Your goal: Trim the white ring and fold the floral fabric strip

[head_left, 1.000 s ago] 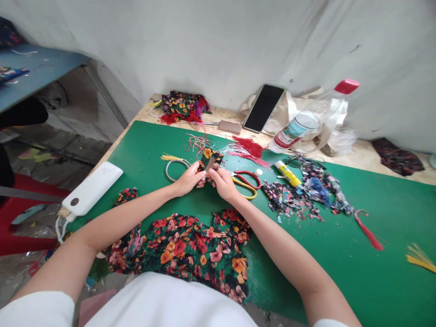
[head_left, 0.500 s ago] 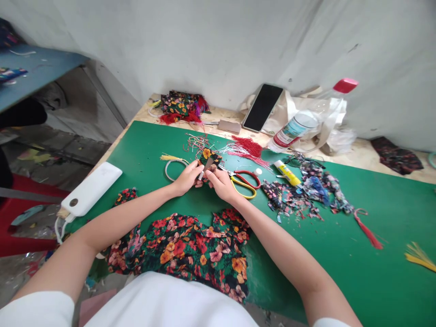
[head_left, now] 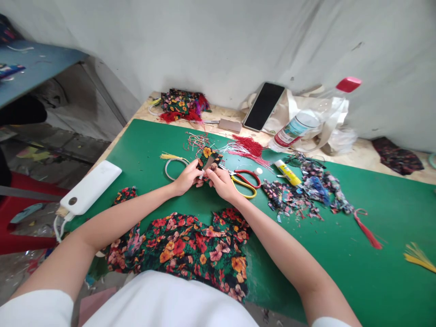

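Both hands meet over the green mat [head_left: 357, 272] and pinch one small floral fabric piece [head_left: 207, 160] with a brown card part in it. My left hand [head_left: 186, 178] grips its left side, my right hand [head_left: 221, 182] its right side. A white ring [head_left: 170, 168] with a yellow tassel lies just left of my left hand. Red-and-yellow scissors [head_left: 245, 184] lie right beside my right hand. A large floral cloth [head_left: 190, 252] lies below my forearms at the mat's near edge.
A white power bank [head_left: 90, 187] sits at the mat's left edge. Glue stick [head_left: 287, 172], fabric scraps [head_left: 303, 193], red tassels [head_left: 248, 147] and a red tassel [head_left: 367, 231] lie to the right. A phone [head_left: 263, 106], bottle [head_left: 306, 120] and bag stand by the wall.
The hands stay closed on the small fabric piece with only slight finger shifts. The view has shifted a little; nothing else has moved.
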Tool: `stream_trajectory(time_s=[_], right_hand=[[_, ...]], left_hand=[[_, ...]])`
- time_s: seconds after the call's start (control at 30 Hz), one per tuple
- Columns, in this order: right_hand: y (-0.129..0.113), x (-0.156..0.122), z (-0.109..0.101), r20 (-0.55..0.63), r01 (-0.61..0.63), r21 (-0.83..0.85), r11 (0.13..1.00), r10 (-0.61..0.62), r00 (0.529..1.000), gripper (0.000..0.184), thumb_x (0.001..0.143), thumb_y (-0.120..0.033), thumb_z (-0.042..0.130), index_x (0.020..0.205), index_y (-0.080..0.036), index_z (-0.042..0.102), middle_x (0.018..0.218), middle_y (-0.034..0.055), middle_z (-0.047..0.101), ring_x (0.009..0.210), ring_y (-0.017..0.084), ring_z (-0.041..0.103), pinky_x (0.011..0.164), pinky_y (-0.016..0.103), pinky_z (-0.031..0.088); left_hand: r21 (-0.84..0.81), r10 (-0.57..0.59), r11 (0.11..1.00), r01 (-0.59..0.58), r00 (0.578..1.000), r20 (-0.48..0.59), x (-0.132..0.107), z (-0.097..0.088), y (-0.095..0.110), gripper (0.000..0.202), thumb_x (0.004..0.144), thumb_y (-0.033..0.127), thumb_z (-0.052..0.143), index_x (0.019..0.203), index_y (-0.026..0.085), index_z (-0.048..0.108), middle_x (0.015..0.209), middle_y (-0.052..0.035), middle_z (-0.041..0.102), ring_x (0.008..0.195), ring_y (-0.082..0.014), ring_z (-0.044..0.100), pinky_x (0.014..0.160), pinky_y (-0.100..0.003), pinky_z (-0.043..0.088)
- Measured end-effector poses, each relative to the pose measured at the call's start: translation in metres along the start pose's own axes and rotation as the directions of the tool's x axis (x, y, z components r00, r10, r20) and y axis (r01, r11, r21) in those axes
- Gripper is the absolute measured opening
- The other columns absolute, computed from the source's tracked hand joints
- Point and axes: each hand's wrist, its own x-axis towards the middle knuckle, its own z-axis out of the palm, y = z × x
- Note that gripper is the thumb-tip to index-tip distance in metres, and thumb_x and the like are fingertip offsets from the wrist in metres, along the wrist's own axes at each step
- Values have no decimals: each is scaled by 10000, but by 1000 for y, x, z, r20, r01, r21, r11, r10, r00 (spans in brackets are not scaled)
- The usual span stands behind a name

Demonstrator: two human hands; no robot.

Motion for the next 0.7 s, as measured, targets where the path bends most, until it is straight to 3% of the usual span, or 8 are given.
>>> stream_trajectory(time_s=[0.33, 0.7], right_hand=[[2, 0, 0, 3, -3, -2, 1000, 3, 1000, 608, 871, -722, 385, 605, -186, 489, 487, -18, 481, 459, 85, 432, 490, 236, 343], [0, -1, 1, -8, 17, -39, 999, -17, 1000, 558, 896, -638, 417, 563, -192, 462, 478, -25, 465, 460, 78, 413, 500, 231, 344]], left_hand=[[45, 15, 999, -14, 1000, -19, -1, 1, 0, 258, 686, 278, 580, 877, 197, 426, 626, 82, 504, 421, -48, 421, 394, -189, 328], [39, -7, 999, 9, 999, -44, 0, 4, 4, 269, 662, 230, 543, 909, 193, 443, 596, 91, 500, 405, -50, 409, 392, -191, 335]])
